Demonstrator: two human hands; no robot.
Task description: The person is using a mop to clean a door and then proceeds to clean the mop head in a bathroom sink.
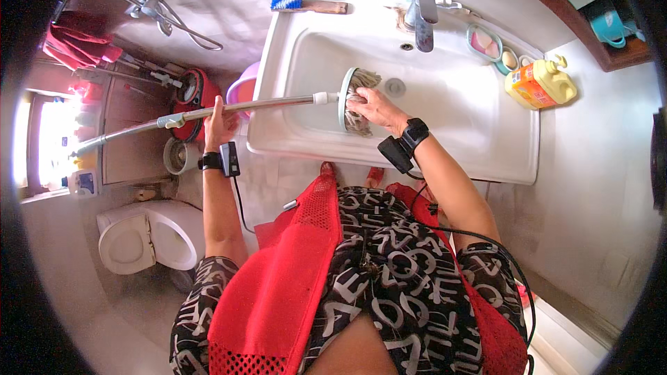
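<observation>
A string mop lies level over the white washbasin, its metal pole running left toward the window. My left hand holds the pole left of the basin, thumb up past it. Over the basin, my right hand grips the grey-white mop strands beside the round pale-green mop plate. The plate stands on edge, and my fingers hide part of the strands. Right of the mop head is the basin drain. The faucet rises at the basin's back.
A blue-bristled brush lies on the back rim. Soap dishes and a yellow pump jug stand at the right. Left are a pink basin, a red bucket and a toilet. A cable hangs by my right arm.
</observation>
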